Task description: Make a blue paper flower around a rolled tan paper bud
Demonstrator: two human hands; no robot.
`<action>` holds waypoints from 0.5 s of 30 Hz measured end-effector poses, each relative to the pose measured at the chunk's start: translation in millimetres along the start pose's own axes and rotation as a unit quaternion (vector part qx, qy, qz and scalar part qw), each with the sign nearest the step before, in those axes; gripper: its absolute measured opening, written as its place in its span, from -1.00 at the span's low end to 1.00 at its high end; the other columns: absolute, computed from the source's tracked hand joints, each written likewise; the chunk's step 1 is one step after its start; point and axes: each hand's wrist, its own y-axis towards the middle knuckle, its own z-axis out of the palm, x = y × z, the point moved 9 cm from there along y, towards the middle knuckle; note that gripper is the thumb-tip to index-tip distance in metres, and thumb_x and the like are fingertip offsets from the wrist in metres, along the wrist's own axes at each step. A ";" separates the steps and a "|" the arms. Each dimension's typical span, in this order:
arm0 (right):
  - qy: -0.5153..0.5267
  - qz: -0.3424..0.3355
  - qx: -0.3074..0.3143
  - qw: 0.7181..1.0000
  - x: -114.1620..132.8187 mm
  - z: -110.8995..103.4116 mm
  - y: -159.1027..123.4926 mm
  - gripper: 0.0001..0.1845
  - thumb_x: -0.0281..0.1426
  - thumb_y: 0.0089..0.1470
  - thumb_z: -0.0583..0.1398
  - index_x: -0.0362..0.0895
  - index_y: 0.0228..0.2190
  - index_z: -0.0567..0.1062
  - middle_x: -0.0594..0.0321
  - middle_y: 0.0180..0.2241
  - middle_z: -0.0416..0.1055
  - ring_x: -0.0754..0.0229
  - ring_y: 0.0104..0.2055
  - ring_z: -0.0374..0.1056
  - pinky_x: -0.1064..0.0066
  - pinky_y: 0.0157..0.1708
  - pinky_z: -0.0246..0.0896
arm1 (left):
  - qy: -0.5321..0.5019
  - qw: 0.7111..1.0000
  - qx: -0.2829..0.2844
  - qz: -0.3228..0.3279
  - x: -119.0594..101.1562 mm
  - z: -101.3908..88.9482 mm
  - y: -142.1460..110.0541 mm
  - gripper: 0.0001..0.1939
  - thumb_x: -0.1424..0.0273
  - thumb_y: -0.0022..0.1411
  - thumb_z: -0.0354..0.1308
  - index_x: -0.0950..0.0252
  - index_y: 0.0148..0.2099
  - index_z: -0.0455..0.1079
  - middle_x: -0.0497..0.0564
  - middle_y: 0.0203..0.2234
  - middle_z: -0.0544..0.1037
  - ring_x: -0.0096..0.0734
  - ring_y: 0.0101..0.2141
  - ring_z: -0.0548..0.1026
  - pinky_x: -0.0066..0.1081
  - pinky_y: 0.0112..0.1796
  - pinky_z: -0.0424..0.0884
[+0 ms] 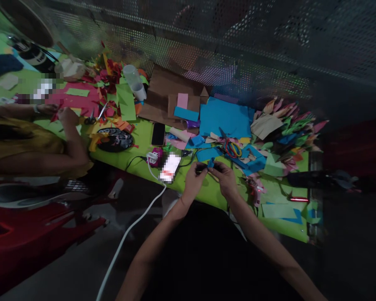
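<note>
bare forearms (156,243) lead to hands (224,177) pinching blue paper (211,163), a clear container (133,79), contents unclear, farther left.

A green counter (141,136) runs across the view, crowded along its back edge. Cardboard (159,94) and a blue sheet (227,117) lie there side by side, with a heap of paper petals (288,133) to the right. Nearer the front rest a black phone (158,134), a purple plug block (156,159) and a lit phone (171,168). A glue gun (256,191) lies toward the right, near a pale sheet (277,211); a red stick (299,199) there may be a pen, the light being too dim to tell.
</note>
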 end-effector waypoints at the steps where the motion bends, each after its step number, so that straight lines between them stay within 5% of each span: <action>1: -0.002 -0.001 0.000 1.000 0.1 -0.4 0.1 -0.58 -0.18 -0.32 0.47 -0.04 -0.34 0.60 0.30 -0.34 0.58 0.10 -0.25 0.47 0.15 -0.08 0.37 | 0.004 1.000 0.005 0.009 -1.9 0.9 -0.3 -0.76 0.31 0.07 0.34 0.23 -0.19 0.46 0.00 -0.33 0.57 -0.34 -0.27 0.54 -0.37 -0.25 0.49; 10: -0.011 -0.009 -0.017 1.000 -0.9 -3.9 3.5 -0.55 -0.17 -0.33 0.46 -0.05 -0.31 0.62 0.26 -0.30 0.57 0.07 -0.19 0.47 0.14 -0.06 0.36 | 0.138 0.981 0.020 0.132 -35.0 6.7 -2.3 -0.82 0.55 0.05 0.27 0.22 -0.26 0.49 0.03 -0.27 0.58 -0.25 -0.16 0.52 -0.29 -0.08 0.42; 15: -0.037 -0.007 -0.012 0.999 3.0 -7.1 9.1 -0.54 -0.17 -0.35 0.46 -0.06 -0.33 0.60 0.27 -0.35 0.58 0.10 -0.27 0.46 0.19 -0.16 0.38 | 0.156 0.979 0.011 0.135 -32.9 9.2 5.4 -0.82 0.57 0.05 0.30 0.22 -0.28 0.50 0.02 -0.31 0.59 -0.25 -0.22 0.53 -0.28 -0.10 0.43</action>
